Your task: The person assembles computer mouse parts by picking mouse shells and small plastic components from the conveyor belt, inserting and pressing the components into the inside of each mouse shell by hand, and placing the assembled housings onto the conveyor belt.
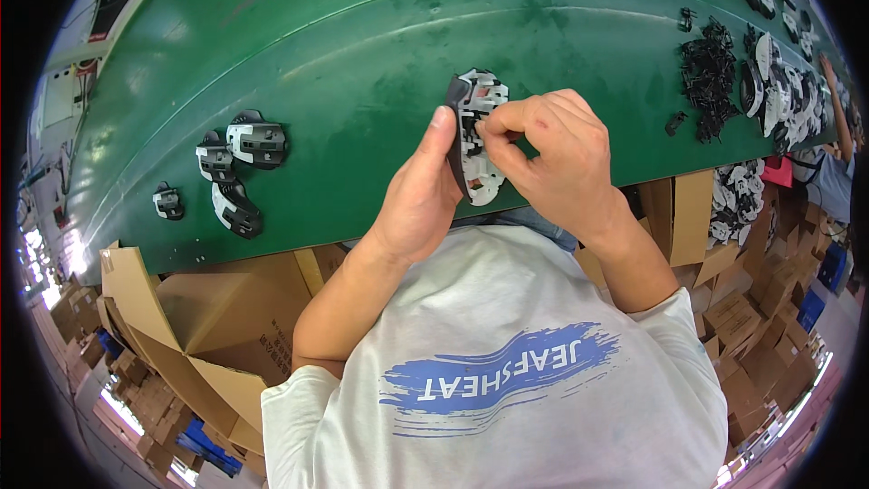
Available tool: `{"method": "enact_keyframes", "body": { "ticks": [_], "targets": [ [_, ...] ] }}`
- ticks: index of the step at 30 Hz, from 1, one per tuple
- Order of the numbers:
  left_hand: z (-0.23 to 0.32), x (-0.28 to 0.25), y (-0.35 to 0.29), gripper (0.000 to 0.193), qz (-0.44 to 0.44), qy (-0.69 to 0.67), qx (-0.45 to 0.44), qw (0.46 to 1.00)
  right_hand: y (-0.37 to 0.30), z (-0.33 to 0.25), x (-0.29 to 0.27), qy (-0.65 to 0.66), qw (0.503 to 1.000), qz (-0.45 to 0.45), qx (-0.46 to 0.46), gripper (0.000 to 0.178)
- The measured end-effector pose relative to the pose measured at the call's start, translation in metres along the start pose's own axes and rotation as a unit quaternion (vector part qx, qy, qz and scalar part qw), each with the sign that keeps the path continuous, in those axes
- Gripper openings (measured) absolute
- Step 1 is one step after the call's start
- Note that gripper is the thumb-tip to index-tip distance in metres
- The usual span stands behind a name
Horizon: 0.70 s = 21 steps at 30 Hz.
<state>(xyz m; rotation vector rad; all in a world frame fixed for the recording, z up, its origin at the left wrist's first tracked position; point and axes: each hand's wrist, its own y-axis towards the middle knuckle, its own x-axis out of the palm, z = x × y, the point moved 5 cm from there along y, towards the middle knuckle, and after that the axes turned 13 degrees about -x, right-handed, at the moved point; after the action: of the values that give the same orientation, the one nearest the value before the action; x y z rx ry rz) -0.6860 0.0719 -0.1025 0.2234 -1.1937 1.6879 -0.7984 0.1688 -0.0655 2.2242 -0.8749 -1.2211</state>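
Note:
My left hand [418, 192] grips a long black-and-white moulded plastic shell [482, 177] by its dark outer side, thumb along the edge. The shell stands upright above the green table, its ribbed white inner side turned toward my right hand [559, 156]. That hand's thumb and forefinger pinch together at a small black piece near the middle of the shell. My fingers hide most of this piece, so its kind does not show.
On the green table [362, 81], several similar shells [257, 141] lie at left. A pile of small black clips [709, 72] and many white-and-black shells [787, 95] lie at right. Open cardboard boxes [226, 308] stand below the near edge; another person's arm [837, 109] reaches in at far right.

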Motion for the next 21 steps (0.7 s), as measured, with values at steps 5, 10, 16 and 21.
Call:
{"method": "enact_keyframes", "body": {
  "ticks": [5,10,16,21],
  "targets": [
    [-0.007,-0.010,0.002,0.061,0.026,0.084,0.005,0.996,-0.006,0.003,0.004,0.023,0.999,-0.036,0.017,0.017],
    [-0.010,-0.008,0.002,0.059,0.006,0.073,0.006,0.997,-0.004,-0.006,-0.003,-0.016,0.998,-0.057,-0.004,0.019],
    [-0.007,-0.001,-0.007,0.055,-0.042,-0.028,-0.003,0.999,0.000,-0.005,-0.015,-0.011,0.999,-0.038,0.002,0.026],
    [-0.010,0.005,-0.012,0.056,-0.063,-0.066,-0.012,0.996,-0.010,0.002,-0.015,0.097,0.984,0.062,0.139,0.039]
  ]
}}
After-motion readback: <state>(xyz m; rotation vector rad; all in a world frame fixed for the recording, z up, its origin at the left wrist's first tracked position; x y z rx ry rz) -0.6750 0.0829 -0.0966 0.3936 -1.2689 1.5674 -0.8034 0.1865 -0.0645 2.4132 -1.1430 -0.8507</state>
